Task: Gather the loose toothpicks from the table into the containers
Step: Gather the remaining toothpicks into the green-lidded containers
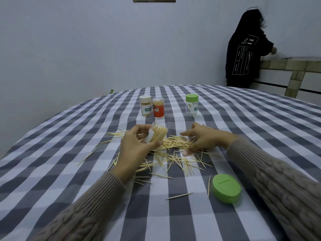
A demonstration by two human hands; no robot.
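From the head view, the left hand (134, 145) grips a clear open container (157, 134) packed with toothpicks, tilted so its mouth points toward 1 o'clock, just above the bench (69, 136) with its grey and white checked cloth. At 3 o'clock from it, the right hand (201, 139) rests with fingers curled down on the dense heap of loose toothpicks (175, 145); whether it pinches any is hard to tell. More toothpicks lie scattered from the heap toward 6 o'clock, with a few strays toward 9 o'clock. A loose green lid (226, 188) lies flat at 5 o'clock from the heap, with single toothpicks just beside it.

Toward 12 o'clock stand three upright containers: a white-capped container (145, 106) touching or nearly touching a red-labelled container (158, 107), and, apart at their 3 o'clock, a green-capped container (191, 104) that looks nearly empty.

At 1 o'clock beyond the bench, a person in a black top (243, 54) stands by a wooden frame (295, 66).
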